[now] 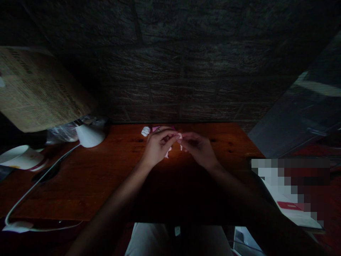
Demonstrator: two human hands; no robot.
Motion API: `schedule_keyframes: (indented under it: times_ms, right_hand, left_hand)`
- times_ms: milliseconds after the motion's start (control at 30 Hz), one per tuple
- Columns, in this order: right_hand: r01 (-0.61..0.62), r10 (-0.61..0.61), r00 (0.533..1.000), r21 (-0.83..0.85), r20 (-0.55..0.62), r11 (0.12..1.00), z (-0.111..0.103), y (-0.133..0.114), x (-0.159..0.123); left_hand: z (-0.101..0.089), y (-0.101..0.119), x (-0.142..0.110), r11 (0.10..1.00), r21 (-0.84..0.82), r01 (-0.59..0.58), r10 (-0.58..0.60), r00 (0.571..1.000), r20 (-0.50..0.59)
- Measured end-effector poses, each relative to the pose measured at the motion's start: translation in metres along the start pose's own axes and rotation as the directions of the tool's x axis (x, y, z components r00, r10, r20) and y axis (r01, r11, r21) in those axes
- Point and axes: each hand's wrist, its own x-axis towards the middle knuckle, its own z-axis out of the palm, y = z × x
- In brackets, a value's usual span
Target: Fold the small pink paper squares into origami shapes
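Your left hand (160,143) and right hand (198,145) pinch one pale scrap (180,136); one paper cup's (22,158) contents are unclear.

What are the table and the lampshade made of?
The table looks like wood with a glossy, reddish-brown finish: grain and dark knots show. The lampshade could be paper or fabric, matte and brownish, with printed lettering.
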Motion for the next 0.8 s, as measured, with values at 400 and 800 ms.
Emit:
schedule_keyframes:
  times_ms: [400, 800]
  right_hand:
    - [-0.100, 0.100, 0.995, 0.063, 0.006, 0.993, 0.0006, -0.0005, 0.0010]
    - [-0.028, 0.028, 0.999, 0.005, -0.026, 1.000, -0.0002, 0.0013, 0.0000]
  left_hand:
    - [0.0028, 0.0024, -0.0052, 0.972, 0.198, -0.129, 0.142, 0.988, -0.052]
    - [-0.0003, 0.0038, -0.0032, 0.972, 0.174, -0.155, 0.161, 0.987, -0.018]
